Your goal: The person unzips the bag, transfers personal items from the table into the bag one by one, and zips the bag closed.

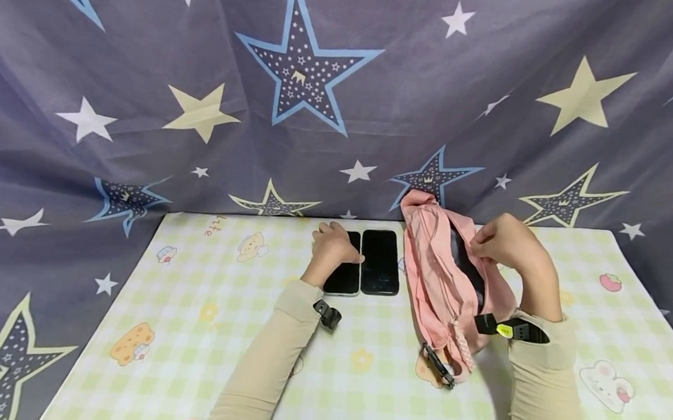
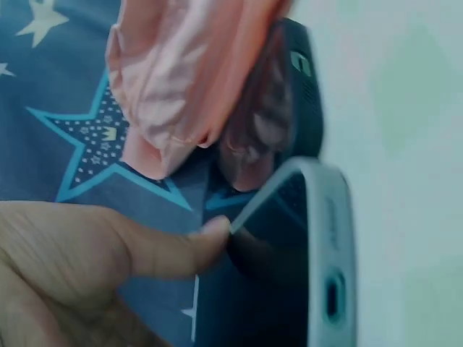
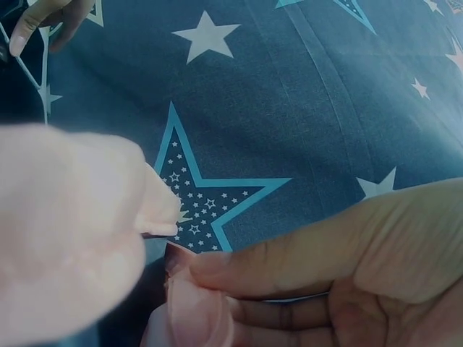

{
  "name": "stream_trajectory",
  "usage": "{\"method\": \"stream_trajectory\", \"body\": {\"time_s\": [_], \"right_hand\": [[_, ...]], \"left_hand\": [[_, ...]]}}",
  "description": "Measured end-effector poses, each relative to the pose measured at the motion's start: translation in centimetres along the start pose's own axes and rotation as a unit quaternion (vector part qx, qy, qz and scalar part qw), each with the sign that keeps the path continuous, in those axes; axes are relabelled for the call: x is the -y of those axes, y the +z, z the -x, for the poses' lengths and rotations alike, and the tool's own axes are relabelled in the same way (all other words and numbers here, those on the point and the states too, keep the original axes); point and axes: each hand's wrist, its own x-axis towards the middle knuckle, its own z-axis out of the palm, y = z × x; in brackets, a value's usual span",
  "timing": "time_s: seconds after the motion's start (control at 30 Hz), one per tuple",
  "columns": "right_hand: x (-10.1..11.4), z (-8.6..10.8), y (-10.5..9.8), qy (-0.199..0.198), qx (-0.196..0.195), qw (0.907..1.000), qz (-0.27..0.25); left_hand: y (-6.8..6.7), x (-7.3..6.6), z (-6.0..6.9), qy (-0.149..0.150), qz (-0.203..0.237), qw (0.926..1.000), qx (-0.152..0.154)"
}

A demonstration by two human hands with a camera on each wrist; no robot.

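Two dark phones lie side by side at the table's back. My left hand (image 1: 334, 247) is over the left phone (image 1: 344, 272), its thumb on the phone's edge; in the left wrist view the thumb touches the rim of this light-framed phone (image 2: 336, 267). The right phone (image 1: 380, 262) lies untouched between it and a pink bag (image 1: 429, 262). My right hand (image 1: 512, 245) pinches the edge of the bag's opening, where a dark lining shows. The right wrist view has the pink fabric (image 3: 195, 311) between thumb and fingers.
A checked cloth with cartoon prints covers the table (image 1: 233, 352). Behind it hangs a dark curtain (image 1: 293, 155) with stars. The bag's braided cord (image 1: 463, 346) and black clip (image 1: 438, 365) lie toward the front.
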Motion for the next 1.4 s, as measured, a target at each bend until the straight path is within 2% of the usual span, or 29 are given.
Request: {"method": "stream_trajectory", "body": {"time_s": [0.17,0.33,0.47,0.63,0.8,1.0,1.2,1.4], "right_hand": [[0.1,0.0,-0.2,0.004,0.002,1.0,-0.004],[0.2,0.1,-0.1,0.004,0.007,0.9999,-0.011],[0.2,0.0,-0.1,0.006,0.008,0.9999,-0.009],[0.3,-0.1,0.0,-0.002,0.005,0.9999,0.009],[0.3,-0.1,0.3,-0.005,0.004,0.9997,0.022],[0.4,-0.1,0.4,-0.004,0.009,0.9998,0.019],[0.5,-0.2,0.5,-0.001,0.017,0.9998,0.013],[0.5,-0.2,0.6,-0.001,0.022,0.9997,0.014]], "left_hand": [[0.5,0.8,-0.4,0.009,0.008,0.9998,-0.015],[1.0,1.1,-0.5,0.018,0.006,0.9996,-0.022],[1.1,1.1,-0.7,0.011,-0.002,0.9996,-0.027],[1.0,1.0,-1.1,-0.002,0.022,0.999,-0.038],[1.0,0.0,-1.4,-0.014,0.045,0.998,-0.043],[1.1,-1.3,-0.4,-0.007,0.005,0.9976,-0.069],[1.5,-1.6,0.0,-0.01,-0.026,0.9969,-0.073],[1.8,-1.8,0.7,-0.006,-0.053,0.9941,-0.094]]}}
